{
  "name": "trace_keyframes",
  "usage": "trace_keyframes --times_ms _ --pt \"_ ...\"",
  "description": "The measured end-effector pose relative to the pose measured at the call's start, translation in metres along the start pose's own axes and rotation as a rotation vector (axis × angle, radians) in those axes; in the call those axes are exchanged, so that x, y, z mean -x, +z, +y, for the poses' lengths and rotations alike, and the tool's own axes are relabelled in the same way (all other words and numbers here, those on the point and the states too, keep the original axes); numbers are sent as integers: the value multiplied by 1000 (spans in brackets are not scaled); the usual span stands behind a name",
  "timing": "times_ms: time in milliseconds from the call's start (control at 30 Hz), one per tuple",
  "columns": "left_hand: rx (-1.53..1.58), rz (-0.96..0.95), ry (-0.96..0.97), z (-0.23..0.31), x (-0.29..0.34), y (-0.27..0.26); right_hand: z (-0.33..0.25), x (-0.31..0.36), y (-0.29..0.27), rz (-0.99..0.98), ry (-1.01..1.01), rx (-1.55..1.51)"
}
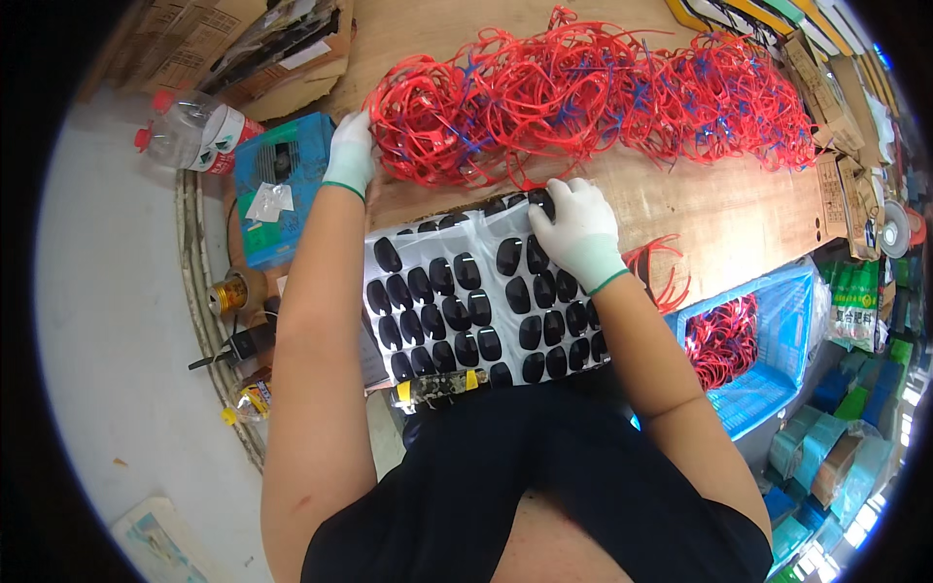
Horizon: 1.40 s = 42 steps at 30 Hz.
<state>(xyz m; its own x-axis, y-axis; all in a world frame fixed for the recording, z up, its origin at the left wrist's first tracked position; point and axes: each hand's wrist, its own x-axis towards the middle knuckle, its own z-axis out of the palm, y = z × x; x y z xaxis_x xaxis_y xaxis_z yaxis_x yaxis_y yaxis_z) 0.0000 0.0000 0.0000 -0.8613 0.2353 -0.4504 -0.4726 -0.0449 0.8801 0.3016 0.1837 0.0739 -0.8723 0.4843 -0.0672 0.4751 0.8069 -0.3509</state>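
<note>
My left hand (352,154), in a white glove with a green cuff, is at the left end of a long tangled pile of thin red plastic pieces (505,102) with blue bits. Its fingers are pressed together at the pile's edge; their tips are partly hidden. Before me lies a shallow carton lined with white sheeting (496,262), bearing rows of dark sunglass lenses (442,275). Over its far right part is my right hand (580,228), gloved the same way. Its fingers are curled, and a dark lens (541,202) shows between thumb and forefinger.
A blue crate (748,403) with more red pieces stands at the right. At the left are a blue-green box (282,185), a clear bottle (194,136) and a can (230,294). Flattened cardboard (292,68) lies far left. A few red pieces (666,267) rest beside my right wrist.
</note>
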Motion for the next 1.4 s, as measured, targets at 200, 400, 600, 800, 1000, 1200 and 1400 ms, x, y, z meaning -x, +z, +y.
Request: trace_keyframes --times_ms 200,400,600,800,1000,1200,1400 --pt "-470 171 347 50 41 -4 -7 4 3 33 25 43" --pt "-128 82 658 89 108 14 -10 21 8 178 -74 -415" --pt "-108 -22 948 115 210 8 -23 97 -9 169 -183 -606" --pt "-161 -290 766 34 315 -28 -10 167 -14 111 -468 -467" --pt "304 -375 357 0 384 -58 17 206 -31 17 -462 -538" --pt "227 -340 164 -1 437 -44 8 217 -67 -53 -799 -347" --pt "15 -416 117 -21 451 -40 -62 242 -94 73 -658 -1008"
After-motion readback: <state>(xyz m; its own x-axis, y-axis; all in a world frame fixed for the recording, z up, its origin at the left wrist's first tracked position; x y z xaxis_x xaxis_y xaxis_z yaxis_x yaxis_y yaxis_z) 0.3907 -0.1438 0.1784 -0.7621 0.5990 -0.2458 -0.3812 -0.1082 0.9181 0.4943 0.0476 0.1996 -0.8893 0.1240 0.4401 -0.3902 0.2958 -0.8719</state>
